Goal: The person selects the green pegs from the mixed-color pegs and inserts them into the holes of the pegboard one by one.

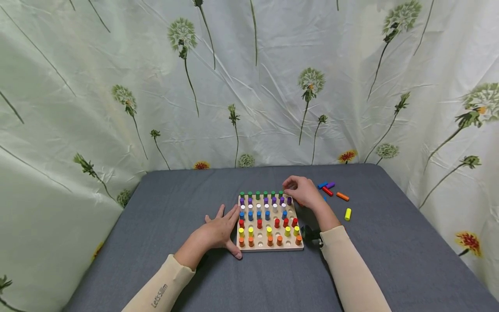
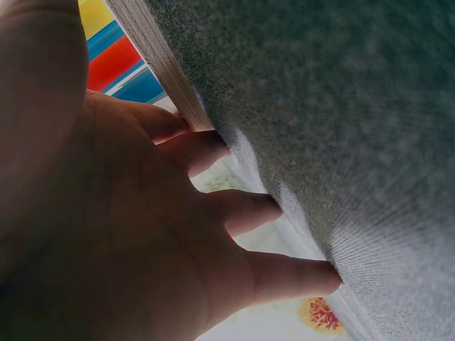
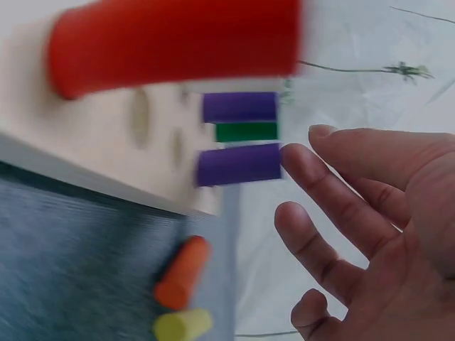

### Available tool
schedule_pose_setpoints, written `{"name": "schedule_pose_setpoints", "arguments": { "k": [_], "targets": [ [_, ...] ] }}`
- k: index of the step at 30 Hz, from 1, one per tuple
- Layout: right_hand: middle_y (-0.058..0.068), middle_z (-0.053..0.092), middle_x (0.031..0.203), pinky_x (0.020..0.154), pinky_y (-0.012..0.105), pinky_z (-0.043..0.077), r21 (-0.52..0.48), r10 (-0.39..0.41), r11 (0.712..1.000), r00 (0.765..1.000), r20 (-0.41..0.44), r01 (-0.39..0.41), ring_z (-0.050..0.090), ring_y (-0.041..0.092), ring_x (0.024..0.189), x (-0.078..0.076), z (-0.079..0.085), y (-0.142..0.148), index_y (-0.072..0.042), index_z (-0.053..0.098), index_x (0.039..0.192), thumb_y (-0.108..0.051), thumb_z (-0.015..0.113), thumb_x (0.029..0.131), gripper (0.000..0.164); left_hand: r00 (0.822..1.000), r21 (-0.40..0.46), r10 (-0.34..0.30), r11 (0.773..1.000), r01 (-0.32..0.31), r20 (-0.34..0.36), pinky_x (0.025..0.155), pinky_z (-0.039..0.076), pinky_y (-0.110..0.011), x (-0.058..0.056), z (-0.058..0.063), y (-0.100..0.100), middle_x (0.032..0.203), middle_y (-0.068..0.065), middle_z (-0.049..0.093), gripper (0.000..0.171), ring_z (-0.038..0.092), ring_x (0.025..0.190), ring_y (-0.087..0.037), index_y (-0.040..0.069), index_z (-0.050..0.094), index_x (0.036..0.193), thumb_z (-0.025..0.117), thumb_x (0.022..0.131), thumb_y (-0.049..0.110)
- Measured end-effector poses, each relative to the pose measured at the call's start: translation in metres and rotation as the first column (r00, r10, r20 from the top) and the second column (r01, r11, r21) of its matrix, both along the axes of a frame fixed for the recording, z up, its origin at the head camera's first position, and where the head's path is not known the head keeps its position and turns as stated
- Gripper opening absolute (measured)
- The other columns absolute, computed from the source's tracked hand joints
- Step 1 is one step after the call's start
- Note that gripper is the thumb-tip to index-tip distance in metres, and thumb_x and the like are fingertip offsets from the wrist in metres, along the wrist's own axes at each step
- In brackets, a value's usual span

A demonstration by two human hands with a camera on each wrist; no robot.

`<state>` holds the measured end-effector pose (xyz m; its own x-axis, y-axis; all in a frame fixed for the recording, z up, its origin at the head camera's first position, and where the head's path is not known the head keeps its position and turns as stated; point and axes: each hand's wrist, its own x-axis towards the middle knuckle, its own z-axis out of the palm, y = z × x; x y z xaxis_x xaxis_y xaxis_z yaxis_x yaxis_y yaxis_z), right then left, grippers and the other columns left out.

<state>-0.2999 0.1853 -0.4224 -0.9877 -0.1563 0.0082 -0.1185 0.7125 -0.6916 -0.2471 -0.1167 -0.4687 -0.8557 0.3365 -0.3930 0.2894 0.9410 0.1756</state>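
A wooden pegboard [image 1: 273, 249] stands on the grey cloth, with rows of green, purple, white, blue, red, yellow and orange pegs and some bare holes. Along its left side my left hand [image 1: 222, 229] rests with fingers spread, fingertips and thumb at the edge. My right hand [image 1: 306, 193] is over the far right corner, beside a green peg [image 1: 280, 194] and a purple peg [image 1: 289, 201]. In the right wrist view its fingers are parted and loosely bent, no peg showing between them, fingertips close to the purple peg's end [image 3: 240, 165]. A blurred red peg [image 3: 178, 46] fills the foreground there.
Right of the board lie loose pegs: blue [image 1: 322, 185], purple [image 1: 330, 185], red [image 1: 327, 191], orange [image 1: 343, 196] and yellow [image 1: 348, 214]. Another blue bit shows by the right wrist. A flowered curtain [image 1: 273, 130] hangs behind the table.
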Motion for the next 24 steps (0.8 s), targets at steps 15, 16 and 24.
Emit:
{"name": "schedule_pose_setpoints", "arguments": {
  "k": [15, 16, 24],
  "targets": [
    [0.019, 0.074, 0.124, 0.097, 0.051, 0.055, 0.034, 0.0, 0.999, 0.999, 0.046, -0.002, 0.068, 0.036, 0.115, 0.014, 0.041, 0.055, -0.003, 0.071, 0.125, -0.018, 0.067, 0.105, 0.025, 1.0, -0.001, 0.003, 1.0, -0.003, -0.004, 0.119, 0.019, -0.084, 0.014, 0.022, 0.003, 0.181, -0.006, 0.011, 0.146, 0.006, 0.166, -0.046, 0.017, 0.007, 0.172, 0.091, 0.065, 0.069],
    [0.019, 0.075, 0.123, 0.096, 0.051, 0.055, 0.049, 0.01, 0.999, 0.998, 0.055, -0.012, 0.069, 0.036, 0.114, 0.016, 0.043, 0.059, -0.002, 0.071, 0.124, -0.017, 0.068, 0.105, 0.025, 1.0, 0.002, 0.003, 1.0, -0.003, -0.004, 0.119, 0.02, -0.084, 0.014, 0.021, 0.003, 0.181, -0.006, 0.011, 0.146, 0.005, 0.166, -0.046, 0.016, 0.006, 0.172, 0.091, 0.066, 0.069],
    [0.018, 0.076, 0.115, 0.096, 0.05, 0.055, 0.153, 0.07, 0.983, 0.981, 0.182, -0.098, 0.07, 0.031, 0.106, 0.025, 0.05, 0.085, 0.004, 0.072, 0.121, -0.013, 0.072, 0.101, 0.026, 1.0, 0.006, -0.006, 1.0, 0.005, 0.006, 0.118, 0.018, -0.085, 0.012, 0.017, 0.003, 0.182, -0.006, 0.009, 0.15, 0.003, 0.166, -0.046, 0.017, 0.004, 0.172, 0.09, 0.062, 0.073]
  ]
}}
